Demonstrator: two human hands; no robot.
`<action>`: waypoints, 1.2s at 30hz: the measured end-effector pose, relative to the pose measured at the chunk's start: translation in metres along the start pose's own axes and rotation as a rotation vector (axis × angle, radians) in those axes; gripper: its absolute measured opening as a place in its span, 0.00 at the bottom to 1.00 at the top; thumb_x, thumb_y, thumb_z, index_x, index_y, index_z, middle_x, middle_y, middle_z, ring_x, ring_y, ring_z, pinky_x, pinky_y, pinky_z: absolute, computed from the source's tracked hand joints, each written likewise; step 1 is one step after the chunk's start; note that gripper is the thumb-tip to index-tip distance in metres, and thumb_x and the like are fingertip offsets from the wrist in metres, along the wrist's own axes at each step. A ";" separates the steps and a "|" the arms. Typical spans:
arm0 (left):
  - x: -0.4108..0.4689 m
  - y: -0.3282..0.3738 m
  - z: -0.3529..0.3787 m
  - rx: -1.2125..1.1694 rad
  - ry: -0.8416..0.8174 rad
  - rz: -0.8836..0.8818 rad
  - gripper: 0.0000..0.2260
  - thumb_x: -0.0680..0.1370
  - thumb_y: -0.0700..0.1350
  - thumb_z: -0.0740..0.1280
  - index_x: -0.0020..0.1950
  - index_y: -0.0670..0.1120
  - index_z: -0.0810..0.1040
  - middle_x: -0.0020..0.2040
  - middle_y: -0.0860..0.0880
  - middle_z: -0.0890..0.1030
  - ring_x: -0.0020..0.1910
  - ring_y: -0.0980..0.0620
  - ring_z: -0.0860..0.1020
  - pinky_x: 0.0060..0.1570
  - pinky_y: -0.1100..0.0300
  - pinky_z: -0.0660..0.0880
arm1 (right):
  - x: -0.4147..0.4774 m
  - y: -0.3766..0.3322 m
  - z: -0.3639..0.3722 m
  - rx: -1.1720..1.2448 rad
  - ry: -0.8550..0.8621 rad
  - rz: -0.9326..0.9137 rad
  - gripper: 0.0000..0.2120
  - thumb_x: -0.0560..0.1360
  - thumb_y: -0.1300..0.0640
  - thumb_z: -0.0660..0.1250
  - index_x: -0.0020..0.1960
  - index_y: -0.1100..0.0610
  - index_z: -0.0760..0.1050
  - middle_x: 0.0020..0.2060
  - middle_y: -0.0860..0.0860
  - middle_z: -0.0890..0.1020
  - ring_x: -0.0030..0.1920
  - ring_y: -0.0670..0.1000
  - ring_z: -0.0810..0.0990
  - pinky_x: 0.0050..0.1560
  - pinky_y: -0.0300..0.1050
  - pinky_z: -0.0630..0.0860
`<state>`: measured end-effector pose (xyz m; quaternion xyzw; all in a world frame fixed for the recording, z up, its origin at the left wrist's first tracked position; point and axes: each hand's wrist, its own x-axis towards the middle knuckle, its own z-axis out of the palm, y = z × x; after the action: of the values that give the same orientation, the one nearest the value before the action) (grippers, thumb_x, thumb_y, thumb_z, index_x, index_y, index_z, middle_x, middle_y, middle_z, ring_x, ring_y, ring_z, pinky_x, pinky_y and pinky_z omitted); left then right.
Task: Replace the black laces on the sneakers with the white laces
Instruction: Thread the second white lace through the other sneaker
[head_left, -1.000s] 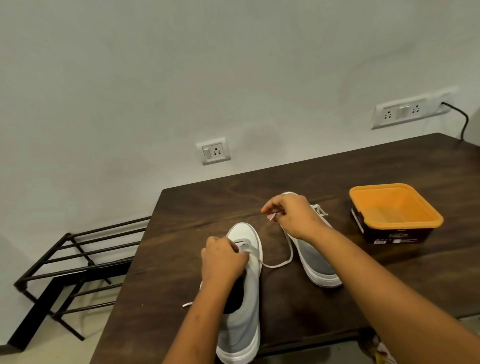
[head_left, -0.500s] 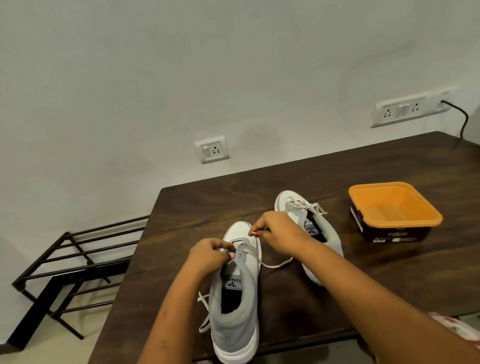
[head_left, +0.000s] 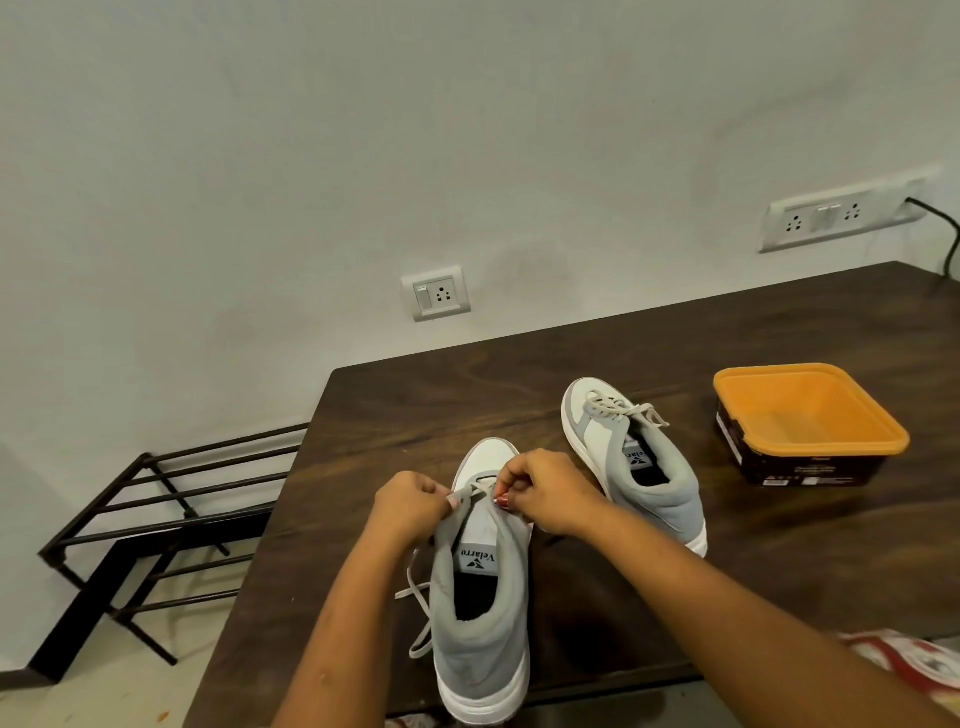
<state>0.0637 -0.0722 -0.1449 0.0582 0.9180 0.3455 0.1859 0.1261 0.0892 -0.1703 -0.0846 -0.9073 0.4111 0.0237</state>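
Both hands have closed in on the toe end of the near sneaker since half a second ago. The right hand (head_left: 545, 493), a second ago held out over the far shoe, is back at the eyelets. The slack loop on the table to its right is gone.

- Left hand (head_left: 410, 506): fingers curled, thumb and forefinger pinching the white flat lace (head_left: 478, 491) at the left eyelet row.
- Right hand: fingers curled, fingertips pinching the same lace at the right eyelet row, just across from the left hand. The two hands are close but not touching.
- Grey-and-white low sneaker with white sole (head_left: 483, 623): directly under both hands, heel toward the person, toe away. The lace crosses its tongue between the hands. A loose lace tail (head_left: 421, 608) hangs below the left wrist on the shoe's left side.
- Second grey-and-white sneaker (head_left: 639, 467): just beyond and right of the right hand, already threaded with white lace near the toe.
- Dark square tub with orange lid (head_left: 810, 421): well right of the right hand.
- All on the dark brown wooden table (head_left: 467, 395).
- Black metal rod rack (head_left: 156, 499): on the floor, far left of the left hand.
- White wall socket (head_left: 436, 292): beyond the left hand.
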 end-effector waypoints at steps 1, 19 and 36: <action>0.001 -0.001 -0.001 -0.057 -0.021 -0.020 0.05 0.76 0.40 0.68 0.41 0.43 0.81 0.37 0.44 0.80 0.35 0.49 0.76 0.38 0.59 0.76 | 0.000 -0.001 0.000 0.000 -0.005 -0.010 0.06 0.73 0.65 0.69 0.44 0.56 0.83 0.30 0.41 0.77 0.31 0.37 0.74 0.31 0.24 0.66; -0.015 0.006 -0.005 -0.369 -0.137 -0.030 0.08 0.77 0.32 0.64 0.40 0.37 0.79 0.33 0.42 0.77 0.29 0.52 0.74 0.27 0.65 0.71 | -0.003 -0.018 0.030 0.034 0.211 -0.058 0.09 0.73 0.61 0.66 0.45 0.48 0.70 0.33 0.41 0.77 0.36 0.44 0.75 0.40 0.46 0.77; -0.015 0.007 0.001 -0.430 -0.127 -0.068 0.08 0.77 0.30 0.61 0.42 0.37 0.78 0.35 0.41 0.77 0.32 0.50 0.75 0.27 0.64 0.75 | 0.003 -0.016 0.035 0.045 0.191 -0.041 0.10 0.72 0.60 0.68 0.46 0.45 0.78 0.33 0.42 0.81 0.40 0.42 0.80 0.45 0.44 0.79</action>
<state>0.0779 -0.0692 -0.1366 0.0080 0.8110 0.5226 0.2631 0.1174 0.0533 -0.1812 -0.1044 -0.8931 0.4208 0.1203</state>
